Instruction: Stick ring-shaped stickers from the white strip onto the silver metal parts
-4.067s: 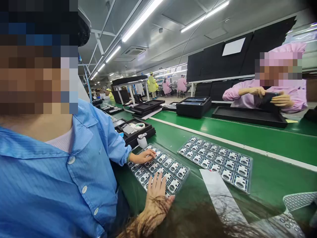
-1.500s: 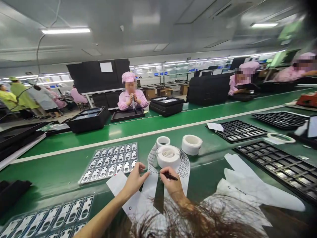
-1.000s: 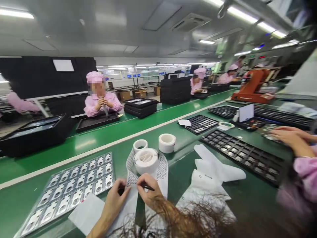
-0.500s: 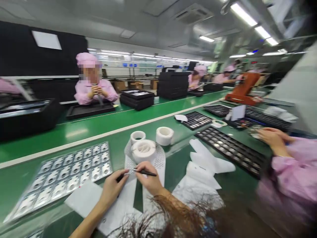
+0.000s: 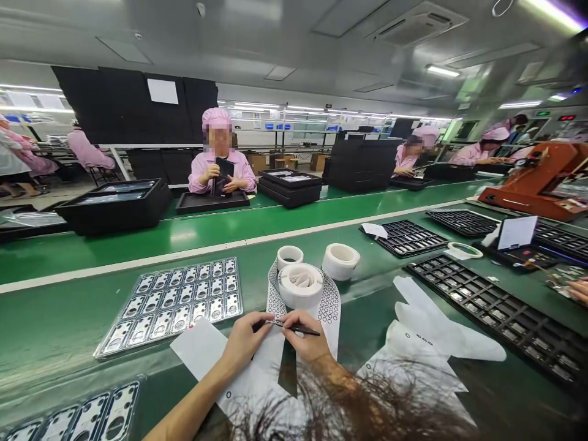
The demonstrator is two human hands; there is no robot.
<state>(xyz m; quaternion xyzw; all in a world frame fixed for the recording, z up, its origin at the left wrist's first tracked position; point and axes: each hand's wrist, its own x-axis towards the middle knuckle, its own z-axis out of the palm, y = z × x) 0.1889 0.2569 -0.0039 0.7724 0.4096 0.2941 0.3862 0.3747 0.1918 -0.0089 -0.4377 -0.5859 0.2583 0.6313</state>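
My right hand [image 5: 307, 337] grips thin black tweezers [image 5: 296, 329], their tip pointing left at a white backing strip [image 5: 331, 303] dotted with small ring stickers. My left hand [image 5: 245, 343] pinches that strip close to the tweezer tip. The strip unwinds from a white roll [image 5: 301, 285] just beyond my hands. To the left lies a clear tray of small metal parts [image 5: 177, 304].
Two more white rolls [image 5: 340, 261] stand behind the first. Peeled white liner sheets [image 5: 432, 331] lie to the right, beside black compartment trays [image 5: 500, 312]. A second parts tray [image 5: 87, 416] sits at the lower left. People in pink sit across the green belt [image 5: 220, 229].
The view swung from the person in blue on my left, past the right-hand neighbour, back to centre. My hands stayed on the sticker strip with the tweezers held.
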